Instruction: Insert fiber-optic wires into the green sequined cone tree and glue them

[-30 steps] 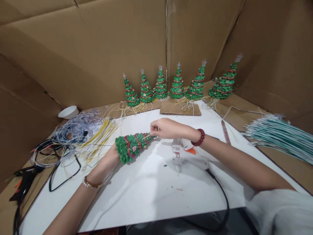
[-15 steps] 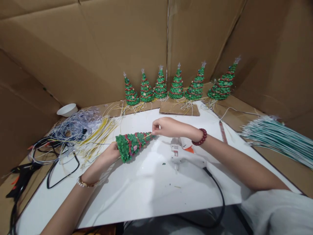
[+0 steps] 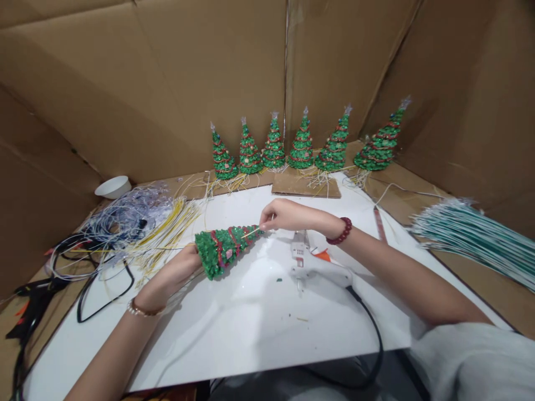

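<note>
My left hand point(image 3: 186, 264) is closed around the base of a miniature Christmas tree point(image 3: 221, 253), its fingers partly hidden behind it. The tree lies tilted on its side, green and glittery with red garlands, its tip pointing right. Between thumb and finger of my right hand point(image 3: 276, 214) is a thin pale stick point(image 3: 251, 232), whose far end lies against the upper part of the tree. Whether it is wood or wire I cannot tell. Below my right wrist, a white glue gun point(image 3: 320, 268) lies on the white board point(image 3: 234, 340).
Several finished-looking trees point(image 3: 301, 147) stand along the back on cardboard. Tangled wires point(image 3: 129, 214) and yellow-white strands point(image 3: 169, 231) lie at left, near a white bowl point(image 3: 112, 187) and a black glue gun point(image 3: 31, 312). Green-white wires point(image 3: 476, 236) are bundled at right.
The view has shifted slightly. The tree's base has moved a little left with my left hand, and the thin stick stays against the tree in my right hand.
</note>
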A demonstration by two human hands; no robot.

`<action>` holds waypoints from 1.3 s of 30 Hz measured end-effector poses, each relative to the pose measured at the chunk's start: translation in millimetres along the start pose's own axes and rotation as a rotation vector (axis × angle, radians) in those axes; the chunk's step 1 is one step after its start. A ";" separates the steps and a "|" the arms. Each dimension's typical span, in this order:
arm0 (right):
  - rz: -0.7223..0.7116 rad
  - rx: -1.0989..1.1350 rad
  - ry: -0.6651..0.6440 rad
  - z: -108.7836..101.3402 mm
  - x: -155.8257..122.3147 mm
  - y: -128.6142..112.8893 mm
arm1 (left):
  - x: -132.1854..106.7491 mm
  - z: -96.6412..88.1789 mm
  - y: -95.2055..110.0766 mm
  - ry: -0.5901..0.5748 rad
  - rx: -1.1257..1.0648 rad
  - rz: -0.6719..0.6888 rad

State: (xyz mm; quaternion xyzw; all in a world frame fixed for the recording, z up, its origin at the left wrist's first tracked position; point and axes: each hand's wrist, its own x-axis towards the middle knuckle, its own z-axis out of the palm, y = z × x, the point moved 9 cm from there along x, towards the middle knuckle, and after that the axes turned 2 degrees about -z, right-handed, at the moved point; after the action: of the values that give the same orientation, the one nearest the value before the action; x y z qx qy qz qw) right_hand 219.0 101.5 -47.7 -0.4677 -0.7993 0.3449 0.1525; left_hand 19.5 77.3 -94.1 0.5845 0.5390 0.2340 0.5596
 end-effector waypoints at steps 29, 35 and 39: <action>-0.264 -0.061 0.112 11.2 -6.1 -32.5 | -3.1 11.6 9.3 0.003 -0.061 0.016; -0.416 -0.127 0.147 26.1 -3.0 -40.2 | -3.9 17.9 19.6 -0.016 0.016 0.106; -0.605 -0.286 0.237 33.4 -8.4 -47.2 | -1.3 17.5 24.7 0.032 0.100 0.215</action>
State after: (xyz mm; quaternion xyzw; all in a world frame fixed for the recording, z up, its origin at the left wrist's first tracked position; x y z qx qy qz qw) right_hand 174.1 65.4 -38.2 -0.2631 -0.9187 0.1122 0.2725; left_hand 43.6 74.2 -75.9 0.6622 0.4933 0.2748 0.4926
